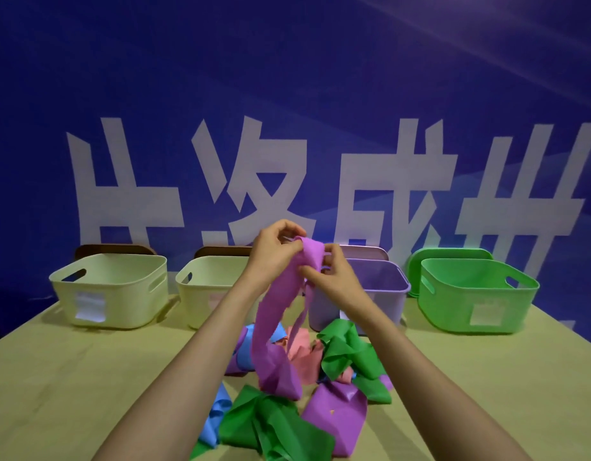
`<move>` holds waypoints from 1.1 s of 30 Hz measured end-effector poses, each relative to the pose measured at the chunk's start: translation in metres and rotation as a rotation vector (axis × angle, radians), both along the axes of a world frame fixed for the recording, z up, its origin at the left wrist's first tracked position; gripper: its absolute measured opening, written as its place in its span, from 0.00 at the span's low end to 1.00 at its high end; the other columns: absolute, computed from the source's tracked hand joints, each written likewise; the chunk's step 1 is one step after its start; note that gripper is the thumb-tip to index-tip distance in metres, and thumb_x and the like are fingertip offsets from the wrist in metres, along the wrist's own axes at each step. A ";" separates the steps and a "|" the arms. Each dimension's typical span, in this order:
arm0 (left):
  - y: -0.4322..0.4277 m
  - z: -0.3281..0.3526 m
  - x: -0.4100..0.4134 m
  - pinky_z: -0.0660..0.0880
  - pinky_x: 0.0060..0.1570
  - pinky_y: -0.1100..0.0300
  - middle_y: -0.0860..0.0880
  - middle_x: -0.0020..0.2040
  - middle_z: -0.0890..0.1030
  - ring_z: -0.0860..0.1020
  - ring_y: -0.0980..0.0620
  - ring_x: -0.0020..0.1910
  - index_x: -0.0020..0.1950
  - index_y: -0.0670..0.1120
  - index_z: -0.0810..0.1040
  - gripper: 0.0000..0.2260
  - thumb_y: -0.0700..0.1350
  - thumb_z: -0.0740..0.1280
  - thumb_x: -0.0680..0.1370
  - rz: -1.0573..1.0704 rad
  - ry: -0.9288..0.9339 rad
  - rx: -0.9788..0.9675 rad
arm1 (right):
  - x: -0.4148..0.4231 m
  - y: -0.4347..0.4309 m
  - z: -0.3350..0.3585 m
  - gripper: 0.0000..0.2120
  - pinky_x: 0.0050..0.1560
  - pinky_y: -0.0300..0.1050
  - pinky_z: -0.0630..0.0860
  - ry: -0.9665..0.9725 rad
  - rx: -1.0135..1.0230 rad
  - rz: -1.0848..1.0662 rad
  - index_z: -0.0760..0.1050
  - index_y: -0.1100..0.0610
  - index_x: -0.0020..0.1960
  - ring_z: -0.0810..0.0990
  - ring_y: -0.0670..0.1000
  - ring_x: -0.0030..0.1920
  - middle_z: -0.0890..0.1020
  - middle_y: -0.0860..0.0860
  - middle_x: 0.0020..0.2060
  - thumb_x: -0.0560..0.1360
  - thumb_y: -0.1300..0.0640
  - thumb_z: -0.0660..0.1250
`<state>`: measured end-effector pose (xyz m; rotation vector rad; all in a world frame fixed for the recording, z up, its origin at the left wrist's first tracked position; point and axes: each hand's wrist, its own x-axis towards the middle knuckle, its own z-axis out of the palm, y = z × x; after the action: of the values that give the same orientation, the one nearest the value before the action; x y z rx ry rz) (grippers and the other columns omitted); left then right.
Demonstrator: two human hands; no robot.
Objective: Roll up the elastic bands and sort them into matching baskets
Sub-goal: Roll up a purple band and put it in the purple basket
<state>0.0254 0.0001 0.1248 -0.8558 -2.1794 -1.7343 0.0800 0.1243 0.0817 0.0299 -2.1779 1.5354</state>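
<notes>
A long purple elastic band (274, 314) hangs from both my hands, raised above the table. My left hand (275, 252) pinches its top end, and my right hand (330, 277) grips the band just below, where it folds over. The band's lower end trails into a loose pile of purple, green (345, 354), pink (302, 351) and blue (214, 417) bands on the table. Behind stand two cream baskets (111, 291) (201, 287), a purple basket (387, 294) and a green basket (477, 294), all in a row.
The wooden table (71, 377) stretches left and right of the pile. Each basket carries a white label on its front. Lids lean behind the baskets against a blue wall banner with large white characters.
</notes>
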 end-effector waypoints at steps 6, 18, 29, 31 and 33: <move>-0.007 -0.007 0.000 0.69 0.37 0.73 0.52 0.46 0.77 0.74 0.55 0.38 0.54 0.44 0.77 0.07 0.39 0.65 0.77 0.081 0.257 -0.204 | 0.009 0.024 0.021 0.07 0.51 0.43 0.76 0.098 -0.147 0.131 0.77 0.56 0.53 0.78 0.49 0.48 0.81 0.53 0.47 0.75 0.63 0.67; -0.001 -0.009 0.014 0.76 0.43 0.66 0.51 0.46 0.81 0.79 0.56 0.44 0.51 0.46 0.75 0.09 0.33 0.64 0.77 -0.103 -0.033 0.151 | 0.017 0.030 0.031 0.07 0.41 0.37 0.70 0.000 -0.085 0.163 0.77 0.55 0.43 0.72 0.43 0.36 0.76 0.45 0.33 0.78 0.53 0.65; -0.002 -0.003 0.020 0.75 0.49 0.67 0.55 0.45 0.81 0.78 0.62 0.44 0.48 0.47 0.78 0.09 0.34 0.64 0.77 -0.129 0.163 0.087 | 0.017 0.021 0.034 0.08 0.38 0.37 0.72 -0.018 -0.306 0.194 0.73 0.56 0.43 0.73 0.48 0.37 0.76 0.52 0.37 0.80 0.58 0.61; 0.002 0.002 0.017 0.74 0.47 0.64 0.53 0.45 0.80 0.78 0.57 0.45 0.47 0.47 0.78 0.08 0.36 0.63 0.78 -0.151 0.078 0.062 | 0.017 0.018 0.035 0.08 0.36 0.38 0.71 -0.049 -0.320 0.151 0.74 0.56 0.44 0.75 0.47 0.36 0.78 0.52 0.37 0.80 0.55 0.61; 0.004 0.007 0.017 0.74 0.41 0.63 0.51 0.43 0.79 0.76 0.54 0.41 0.46 0.46 0.78 0.07 0.37 0.63 0.77 -0.132 -0.035 0.059 | 0.017 0.018 0.038 0.09 0.38 0.39 0.71 -0.033 -0.310 0.072 0.74 0.55 0.46 0.74 0.48 0.38 0.78 0.51 0.37 0.80 0.51 0.62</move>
<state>0.0424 0.0043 0.1317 -0.9825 -2.1253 -1.8782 0.0972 0.1422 0.1201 -0.0183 -1.9582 1.9104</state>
